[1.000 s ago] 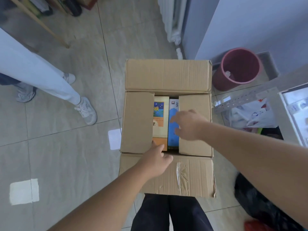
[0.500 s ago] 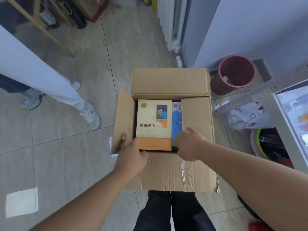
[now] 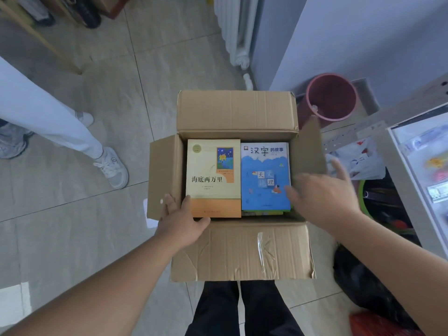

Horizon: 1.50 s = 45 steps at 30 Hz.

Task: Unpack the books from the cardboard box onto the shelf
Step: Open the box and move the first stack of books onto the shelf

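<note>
cardboard box: left hand flat, pressing left flap outward; right hand spread, blurred, beside right flap, likely pushing it clear to expose cream book, blue book.

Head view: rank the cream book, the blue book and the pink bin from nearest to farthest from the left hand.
1. Cream book: left half of the box, right at the thumb of the left hand.
2. Blue book: right half, beside the cream one.
3. Pink bin: outside, beyond the far right corner.
</note>
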Motion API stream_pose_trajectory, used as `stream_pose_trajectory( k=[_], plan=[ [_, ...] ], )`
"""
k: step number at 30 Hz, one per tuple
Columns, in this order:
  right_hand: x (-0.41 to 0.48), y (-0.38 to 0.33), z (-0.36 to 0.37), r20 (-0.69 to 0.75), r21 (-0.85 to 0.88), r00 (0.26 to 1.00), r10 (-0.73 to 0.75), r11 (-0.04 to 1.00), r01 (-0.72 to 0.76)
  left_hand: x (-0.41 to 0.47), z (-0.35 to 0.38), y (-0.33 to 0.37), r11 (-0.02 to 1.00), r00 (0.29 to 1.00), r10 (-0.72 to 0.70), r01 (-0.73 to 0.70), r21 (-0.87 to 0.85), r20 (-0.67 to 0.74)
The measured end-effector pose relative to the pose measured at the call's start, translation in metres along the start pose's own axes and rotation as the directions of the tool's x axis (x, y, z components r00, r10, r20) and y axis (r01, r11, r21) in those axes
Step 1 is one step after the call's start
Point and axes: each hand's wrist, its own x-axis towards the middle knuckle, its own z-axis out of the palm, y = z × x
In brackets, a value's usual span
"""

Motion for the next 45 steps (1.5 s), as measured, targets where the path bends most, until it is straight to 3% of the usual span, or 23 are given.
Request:
stream_pose_trajectory(
  k=[3,6,8,11,13,24,30,34,36,38,40,41,43,45],
  plan=[
    [-0.006,0.03,0.012,0.143,0.139,0.968,0.206,0.964,-0.226,0.001,-0.001,-0.001,0.999,1.0,0.001,-0.002,-0.035,-0.023],
    [-0.007,0.033,0.039,0.385,0.278,0.896,0.219,0.899,-0.339,0.002,-0.004,-0.003,1.0,0.999,0.002,-0.002,-0.017,-0.048],
    [0.002,0.027,0.058,0.492,0.446,0.841,0.223,0.765,-0.464,0.004,-0.006,-0.003,1.0,0.998,-0.005,0.004,-0.027,-0.062],
    [0.011,0.018,0.082,0.516,0.619,0.819,0.252,0.551,-0.56,0.009,-0.009,0.0,0.995,0.997,0.001,-0.009,-0.099,-0.074],
    [0.012,0.013,0.097,0.484,0.65,0.838,0.251,0.537,-0.537,0.01,-0.009,0.003,0.989,0.996,0.005,-0.019,-0.147,-0.094],
    [0.038,0.013,0.088,0.311,0.603,0.916,0.254,0.693,-0.397,-0.003,0.015,0.004,0.95,0.994,-0.024,-0.01,-0.313,-0.103],
    [0.048,0.02,0.077,0.347,0.59,0.924,0.162,0.728,-0.349,-0.007,0.014,-0.001,0.91,0.995,-0.057,0.016,-0.414,-0.088],
    [0.043,0.017,0.06,0.457,0.555,0.87,0.184,0.705,-0.441,-0.012,0.007,0.003,0.915,0.988,-0.116,0.065,-0.399,-0.105],
    [0.044,0.012,0.051,0.35,0.444,0.907,0.232,0.812,-0.379,-0.018,0.01,0.007,0.944,0.964,-0.131,0.05,-0.327,-0.232],
    [0.044,-0.005,0.041,0.126,0.485,0.975,0.182,0.846,-0.221,-0.025,0.017,0.016,0.958,0.943,-0.035,-0.062,-0.28,-0.33],
    [0.047,-0.033,0.031,0.092,0.66,0.993,0.073,0.742,-0.116,-0.024,0.02,0.028,0.909,0.96,0.041,-0.151,-0.388,-0.277],
    [0.05,-0.05,0.029,0.154,0.744,0.987,0.037,0.653,-0.14,-0.018,0.018,0.032,0.868,0.97,0.03,-0.145,-0.474,-0.242],
    [0.057,-0.081,0.031,0.315,0.829,0.948,-0.036,0.497,-0.256,0.001,0.011,0.036,0.752,0.974,-0.086,-0.073,-0.655,-0.208],
    [0.067,-0.104,0.036,0.399,0.836,0.91,-0.113,0.452,-0.311,0.021,0.006,0.036,0.654,0.971,-0.201,0.031,-0.756,-0.133]
  ],
)
